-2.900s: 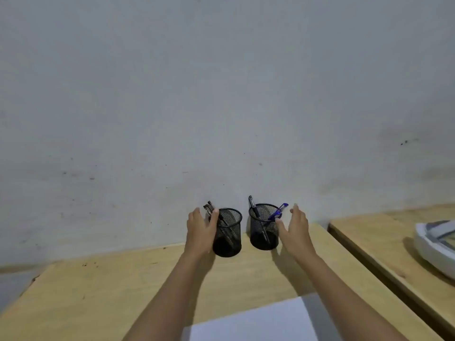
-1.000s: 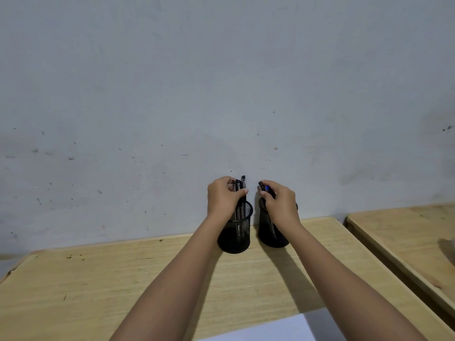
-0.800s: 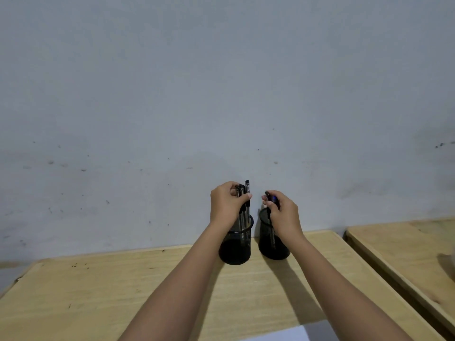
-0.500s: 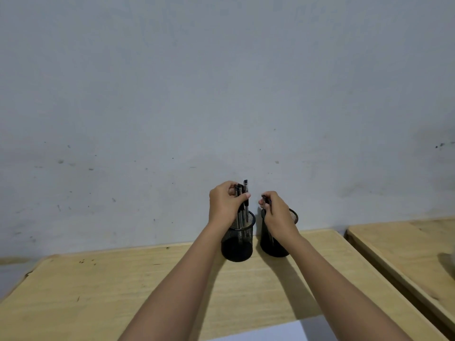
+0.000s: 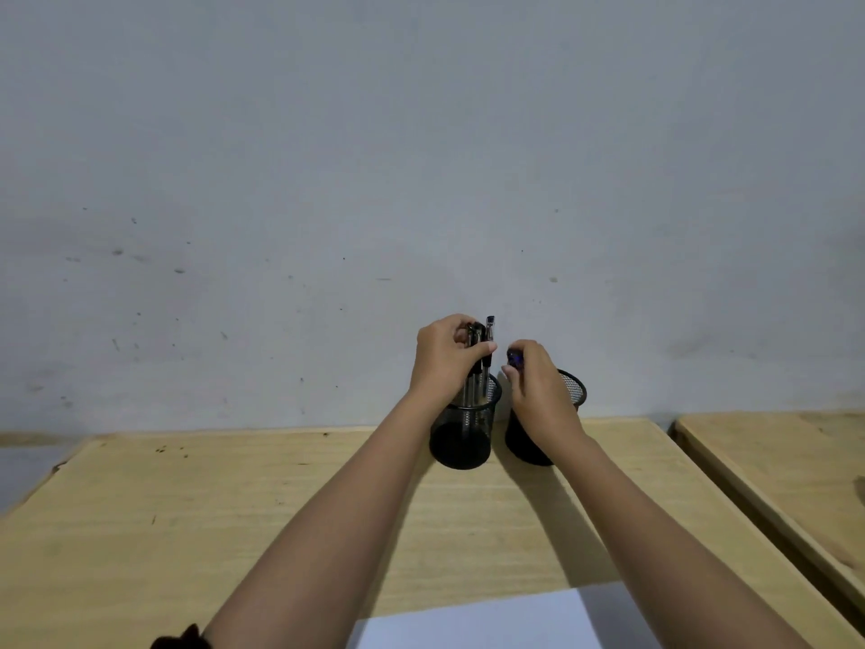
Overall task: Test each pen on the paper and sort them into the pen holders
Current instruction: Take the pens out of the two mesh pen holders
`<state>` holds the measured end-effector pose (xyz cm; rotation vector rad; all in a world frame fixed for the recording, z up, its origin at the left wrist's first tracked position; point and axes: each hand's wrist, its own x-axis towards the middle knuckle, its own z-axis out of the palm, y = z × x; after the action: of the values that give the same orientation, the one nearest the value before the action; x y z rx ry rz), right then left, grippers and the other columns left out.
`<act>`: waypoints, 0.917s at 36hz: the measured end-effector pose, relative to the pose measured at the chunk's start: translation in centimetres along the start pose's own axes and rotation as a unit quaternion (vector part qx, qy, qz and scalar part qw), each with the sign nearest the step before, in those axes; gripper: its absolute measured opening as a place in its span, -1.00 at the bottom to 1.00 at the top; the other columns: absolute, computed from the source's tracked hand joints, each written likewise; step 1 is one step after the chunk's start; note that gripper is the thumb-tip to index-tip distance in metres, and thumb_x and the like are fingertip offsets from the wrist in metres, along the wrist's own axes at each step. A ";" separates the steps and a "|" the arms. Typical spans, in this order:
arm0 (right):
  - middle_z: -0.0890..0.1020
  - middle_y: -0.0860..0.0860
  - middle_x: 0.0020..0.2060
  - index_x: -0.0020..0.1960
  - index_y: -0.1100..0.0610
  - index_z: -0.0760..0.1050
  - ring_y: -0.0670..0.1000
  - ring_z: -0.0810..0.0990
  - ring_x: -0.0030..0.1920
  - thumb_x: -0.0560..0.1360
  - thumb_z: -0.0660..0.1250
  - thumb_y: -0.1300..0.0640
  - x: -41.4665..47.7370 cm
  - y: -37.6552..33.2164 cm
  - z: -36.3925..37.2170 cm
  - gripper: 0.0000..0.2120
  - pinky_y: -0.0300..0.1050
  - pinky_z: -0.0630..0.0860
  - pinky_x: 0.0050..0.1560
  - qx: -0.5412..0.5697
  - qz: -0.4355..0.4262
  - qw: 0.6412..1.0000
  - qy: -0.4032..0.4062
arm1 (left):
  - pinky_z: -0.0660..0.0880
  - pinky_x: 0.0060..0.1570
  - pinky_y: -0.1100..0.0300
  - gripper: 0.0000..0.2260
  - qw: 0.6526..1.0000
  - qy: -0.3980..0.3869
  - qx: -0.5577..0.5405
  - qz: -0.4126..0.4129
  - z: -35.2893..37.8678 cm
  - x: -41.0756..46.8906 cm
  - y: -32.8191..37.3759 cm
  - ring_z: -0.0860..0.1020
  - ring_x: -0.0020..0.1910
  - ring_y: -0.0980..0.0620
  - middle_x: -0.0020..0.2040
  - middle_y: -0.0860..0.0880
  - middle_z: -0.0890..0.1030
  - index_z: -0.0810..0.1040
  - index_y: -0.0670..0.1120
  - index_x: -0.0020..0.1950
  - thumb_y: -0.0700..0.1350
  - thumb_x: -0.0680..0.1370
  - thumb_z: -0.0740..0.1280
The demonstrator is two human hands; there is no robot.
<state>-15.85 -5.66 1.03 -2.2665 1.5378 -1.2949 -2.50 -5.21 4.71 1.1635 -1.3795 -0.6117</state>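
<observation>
Since 0.5 s ago right hand (image 5: pixel 538 391) is raised slightly, blue pen (image 5: pixel 515 358) exposed | left hand (image 5: pixel 444 363) closed round pens (image 5: pixel 482 363) in left holder (image 5: pixel 463 428) | right holder (image 5: pixel 568 391) beside | paper (image 5: pixel 491 620) unmarked; testing judged pending

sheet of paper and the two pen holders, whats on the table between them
Head view: nothing rests on that stretch of the table. Only the person's forearms and their shadows cross above it, between the paper and the left pen holder and right pen holder.
</observation>
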 end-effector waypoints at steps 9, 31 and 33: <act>0.48 0.17 0.02 0.10 0.29 0.44 0.01 0.43 -0.05 0.53 0.21 0.30 0.5 0.6 -0.2 -0.84 -0.31 0.20 -0.14 -0.001 -0.014 0.999 -0.044 | 0.56 -0.10 0.17 -0.79 1.000 0.001 -0.002 -0.009 -0.1 -0.1 -0.4 0.57 -0.22 0.01 -0.19 -0.08 0.60 0.58 -0.20 -0.03 -0.23 0.38 0.49; 0.59 0.04 -0.11 0.18 0.20 0.36 0.01 0.57 -0.05 0.59 0.08 0.30 0.2 0.3 -1.8 -0.80 -0.34 0.43 -0.05 0.164 0.044 0.986 -0.007 | 0.57 -0.04 0.10 -0.83 1.000 0.007 -0.021 0.002 -0.1 0.1 0.9 0.58 -0.19 0.01 -0.21 -0.04 0.60 0.58 -0.13 -0.08 -0.23 0.38 0.49; 0.58 0.02 -0.12 0.17 0.19 0.36 -0.04 0.57 -0.08 0.59 0.08 0.31 0.4 -0.1 -2.4 -0.81 -0.41 0.43 -0.10 0.179 0.047 0.983 0.002 | 0.57 -0.06 0.12 -0.84 1.000 0.009 -0.020 0.009 -0.2 0.2 1.5 0.58 -0.20 0.04 -0.23 -0.01 0.59 0.58 -0.12 -0.09 -0.23 0.38 0.49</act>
<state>-17.37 -5.15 2.84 -1.9465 1.2707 -1.4164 -2.71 -4.81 6.15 1.1210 -1.3566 -0.6111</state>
